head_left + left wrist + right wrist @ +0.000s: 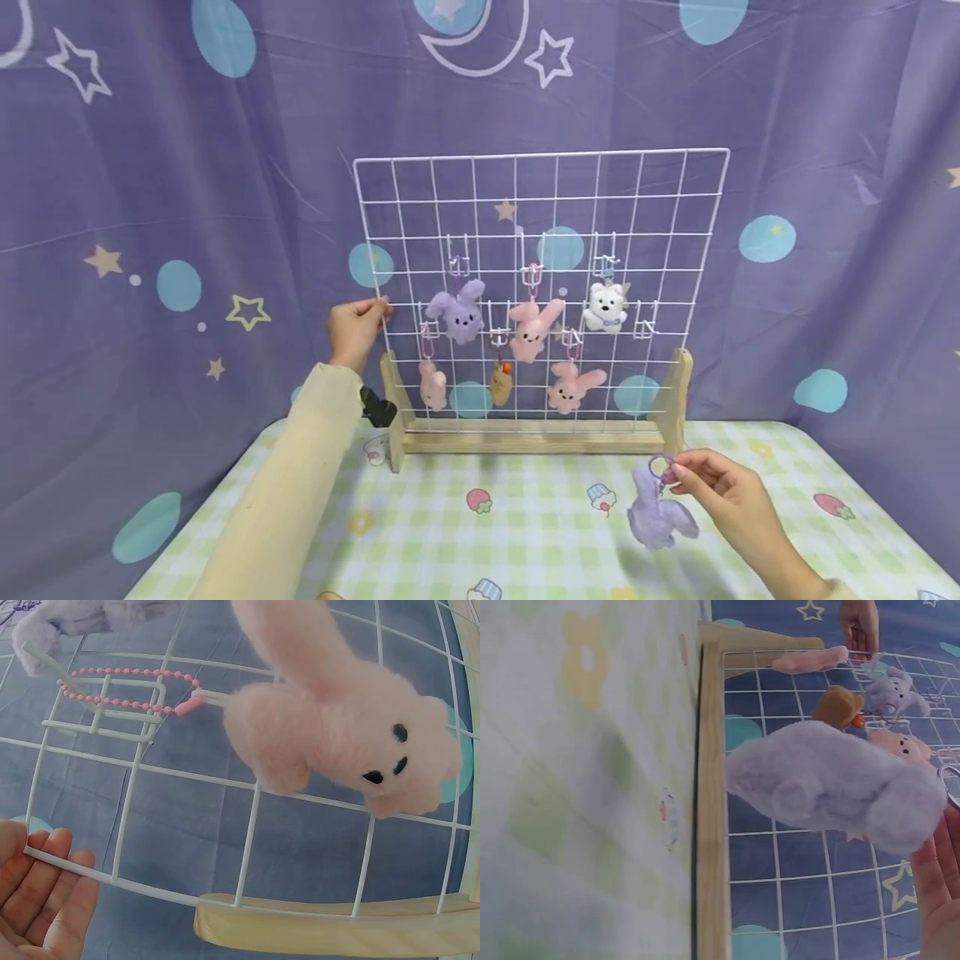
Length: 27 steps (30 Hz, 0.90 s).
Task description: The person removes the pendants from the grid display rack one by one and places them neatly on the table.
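Observation:
My left hand (pixel 356 333) pinches the left edge of a white wire grid rack (pixel 536 153), thumb in front and fingers around the edge wire. My right hand (pixel 723 492) pinches the ring of a purple plush bunny keychain (pixel 654 518), which dangles above the table in front of the rack's right side. Hooks on the grid hold a purple bunny keychain (pixel 461 315), a pink bunny keychain (pixel 531 333) and a white bear keychain (pixel 604 308) in the upper row. Below hang a pink plush keychain (pixel 432 387), a small brown charm (pixel 500 387) and another pink bunny keychain (pixel 572 388).
A bare hook (pixel 644 323) sits at the right end of the lower row. Wooden supports (pixel 677 400) hold the grid upright on a green checked tablecloth (pixel 420 533). A purple curtain (pixel 247 183) with moons and stars hangs behind.

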Each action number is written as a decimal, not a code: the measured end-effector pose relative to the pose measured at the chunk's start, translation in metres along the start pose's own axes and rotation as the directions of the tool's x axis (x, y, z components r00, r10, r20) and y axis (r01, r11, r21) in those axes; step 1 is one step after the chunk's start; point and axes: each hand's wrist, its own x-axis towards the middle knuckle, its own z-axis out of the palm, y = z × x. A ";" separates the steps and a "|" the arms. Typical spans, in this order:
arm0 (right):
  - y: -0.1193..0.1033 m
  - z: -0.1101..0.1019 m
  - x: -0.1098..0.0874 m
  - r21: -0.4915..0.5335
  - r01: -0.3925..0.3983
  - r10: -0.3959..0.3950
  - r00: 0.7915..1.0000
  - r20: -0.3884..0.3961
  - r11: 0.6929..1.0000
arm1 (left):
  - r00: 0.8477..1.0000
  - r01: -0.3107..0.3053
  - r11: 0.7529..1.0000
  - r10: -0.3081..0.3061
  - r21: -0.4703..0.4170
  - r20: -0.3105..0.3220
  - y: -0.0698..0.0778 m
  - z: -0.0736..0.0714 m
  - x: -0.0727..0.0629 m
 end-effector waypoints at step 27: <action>0.024 0.022 -0.025 0.021 -0.121 0.118 0.988 0.100 0.992 | 1.000 0.011 1.000 -0.010 -0.026 0.024 -0.001 0.000 0.002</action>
